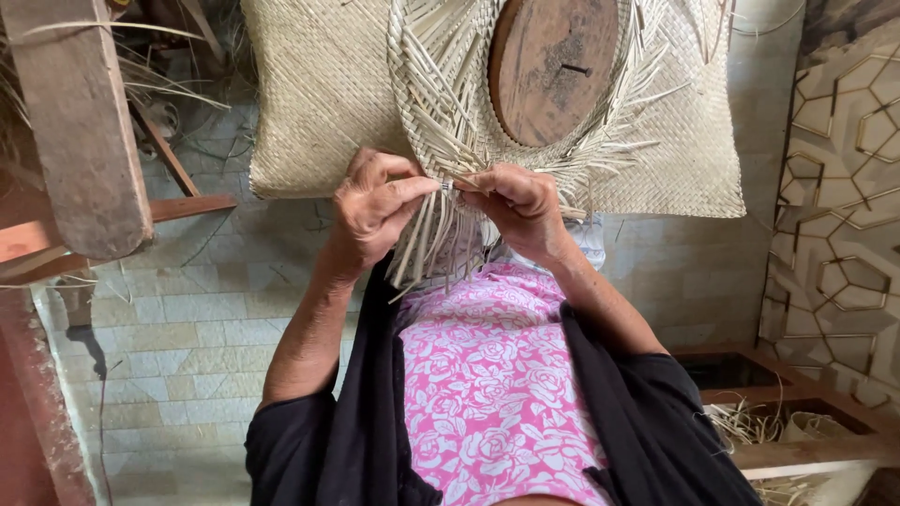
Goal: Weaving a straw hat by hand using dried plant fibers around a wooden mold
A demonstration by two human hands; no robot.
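Pinching a thin pale strand [448,186] between thumb and forefinger, the left hand [375,204] is closed on the loose fibre right at the edge of the woven hat [441,103], and the right hand [518,208] meets it from the other side, fingertips closed on the same strand or the one just beside it; which, I cannot tell. The two hands nearly touch, low against the hat's unfinished brim, where many free strand ends [427,245] hang down over the person's lap and pink flowered garment [492,384].

The hat sits over a round wooden block [553,67], and behind it lies a flat woven mat [319,94]. A wooden frame [80,131] stands at the left over a tiled floor [187,328]; more loose fibre lies in a wooden tray [797,431] at the lower right.

By my judgement the step in hand is plaiting the brim's edge, one strand being crossed over its neighbour. The next move would call for keeping the strand taut while tucking it under the adjacent one, without letting the finished weave loosen
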